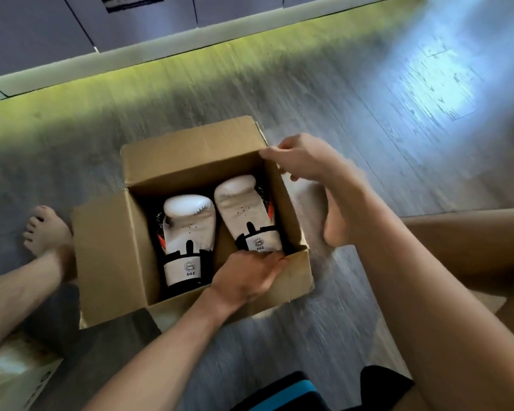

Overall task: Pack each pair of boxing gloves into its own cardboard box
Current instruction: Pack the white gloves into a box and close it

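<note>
The pair of boxing gloves (187, 232) lies side by side on the bottom of the open cardboard box (110, 256), cuffs toward us, low enough, we judge, for the flaps to close over them. Our left hand (247, 277) curls its fingers over the near rim at 5 o'clock, likely steadying the box. Our right hand (300, 157) pinches the wall's top edge at the 1 o'clock corner, seemingly ready to fold it inward.

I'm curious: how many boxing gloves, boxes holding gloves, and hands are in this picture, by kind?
White boxing gloves: 2
Open cardboard box: 1
Hands, left hand and right hand: 2
Total: 5
</note>
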